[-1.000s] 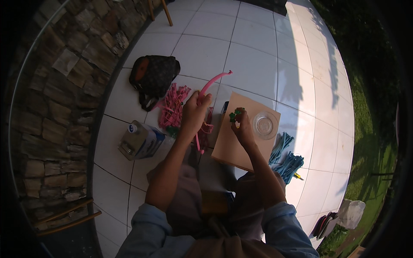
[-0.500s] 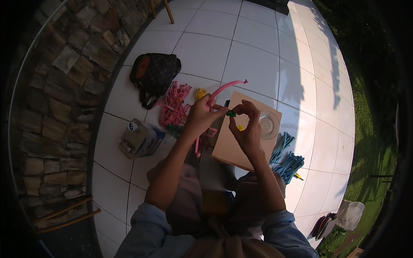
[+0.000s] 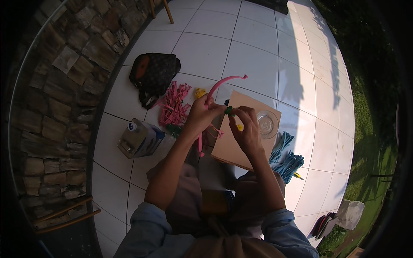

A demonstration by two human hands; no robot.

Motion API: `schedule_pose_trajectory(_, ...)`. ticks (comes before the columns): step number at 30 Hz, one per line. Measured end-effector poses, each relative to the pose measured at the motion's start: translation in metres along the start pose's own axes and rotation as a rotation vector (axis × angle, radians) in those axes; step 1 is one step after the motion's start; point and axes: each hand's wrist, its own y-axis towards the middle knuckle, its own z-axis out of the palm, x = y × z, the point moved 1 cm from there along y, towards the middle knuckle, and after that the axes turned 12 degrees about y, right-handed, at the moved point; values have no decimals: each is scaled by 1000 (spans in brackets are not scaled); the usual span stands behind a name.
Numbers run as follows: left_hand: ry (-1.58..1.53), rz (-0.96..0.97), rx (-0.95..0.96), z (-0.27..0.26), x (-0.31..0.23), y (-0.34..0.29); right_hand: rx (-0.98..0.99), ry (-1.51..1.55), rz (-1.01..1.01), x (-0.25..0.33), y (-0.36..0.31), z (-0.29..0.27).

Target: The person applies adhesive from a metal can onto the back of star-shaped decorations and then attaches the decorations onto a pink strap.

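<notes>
My left hand (image 3: pixel 200 117) is closed round a thin pink stem-like strip (image 3: pixel 223 80), which curves up to a knobbed end and hangs below the palm. A small dark green piece (image 3: pixel 229 110) sits between the fingertips of both hands. My right hand (image 3: pixel 248 131) pinches it from the right, over a tan board (image 3: pixel 229 151). Past my right fingers a small yellow piece (image 3: pixel 240 127) shows; whether it lies on the board, I cannot tell. A round clear dish (image 3: pixel 267 124) stands on the board's right side.
Left of my hands lie a heap of pink strips (image 3: pixel 174 105), a yellow bundle (image 3: pixel 200 92) and a green clump (image 3: pixel 174 130). A jug-like container (image 3: pixel 140 139) and a dark backpack (image 3: pixel 155 73) stand farther left. Blue-green bundles (image 3: pixel 289 165) lie right of the board, by a stone-walled tiled floor.
The green piece has shifted slightly left and up, and my right fingers have closed in on it. The pink strip has tilted a little in my left hand.
</notes>
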Motion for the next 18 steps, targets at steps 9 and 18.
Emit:
schedule_pose_trajectory(9, -111, 202, -28, 7, -11, -7, -442, 597, 461, 20, 27, -22)
schedule_pose_trajectory(18, -131, 403, -78, 23, -35, -33, -664, 1332, 906, 56, 54, -29)
